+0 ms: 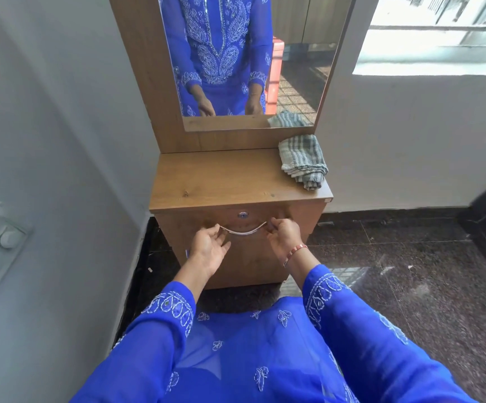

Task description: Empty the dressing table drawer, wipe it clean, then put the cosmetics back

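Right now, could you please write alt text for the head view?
Both hands, left hand and right hand, grip the ends of the curved metal handle on a closed wooden drawer; a folded striped cloth lies on the tabletop.

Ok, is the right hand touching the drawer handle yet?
Touching. The head view shows the right hand's fingers curled round the right end of the curved metal handle, with no gap visible. The left hand grips the other end.

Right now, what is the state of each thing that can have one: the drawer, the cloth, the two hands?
drawer: closed, handle not yet pulled
striped cloth: folded, lying on the tabletop's right rear corner
left hand: fingers curled on the handle's left end
right hand: fingers curled on the handle's right end
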Motion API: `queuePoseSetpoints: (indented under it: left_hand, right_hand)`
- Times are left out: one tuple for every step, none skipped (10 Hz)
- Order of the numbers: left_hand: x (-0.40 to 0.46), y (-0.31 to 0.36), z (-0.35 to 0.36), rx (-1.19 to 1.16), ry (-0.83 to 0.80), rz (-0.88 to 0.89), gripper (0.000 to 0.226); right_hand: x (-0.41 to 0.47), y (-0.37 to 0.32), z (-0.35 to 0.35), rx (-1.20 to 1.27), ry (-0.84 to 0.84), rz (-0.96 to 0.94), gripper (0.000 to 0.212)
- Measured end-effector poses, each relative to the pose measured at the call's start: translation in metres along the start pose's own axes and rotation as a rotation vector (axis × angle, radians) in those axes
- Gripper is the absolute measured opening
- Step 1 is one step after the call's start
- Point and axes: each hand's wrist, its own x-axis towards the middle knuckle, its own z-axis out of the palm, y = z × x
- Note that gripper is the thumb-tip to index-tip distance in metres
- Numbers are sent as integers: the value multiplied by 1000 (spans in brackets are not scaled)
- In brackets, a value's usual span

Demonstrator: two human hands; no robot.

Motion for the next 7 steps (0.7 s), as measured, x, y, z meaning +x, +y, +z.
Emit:
queuePoseSetpoints:
  left_hand:
    - [5,8,-1,67,-45,-33,20]
    - [5,12,-3,97,-61,-30,20]
    - [4,10,-3,118,-40,-14,20]
    - [-7,7,2,105,-26,24,20]
    - [-25,6,9,94,-36,89,40]
    - [-47,7,13,160,-46,145,48]
    - [-58,9,15,219,-23,221,47]
  right_hand:
    - [3,1,6,-41,12,-44,38]
    - [-3,0,9,-44,10,-61,40]
    - [-9,-1,4,-112,0,-70,40]
    - [-26,-2,2,-207,-30,-76,31]
    - [-38,1,5,-301,-69,-165,37]
    - [-62,0,10,-331,-121,-243,56]
    - [-78,1,14,-406,-95,-362,56]
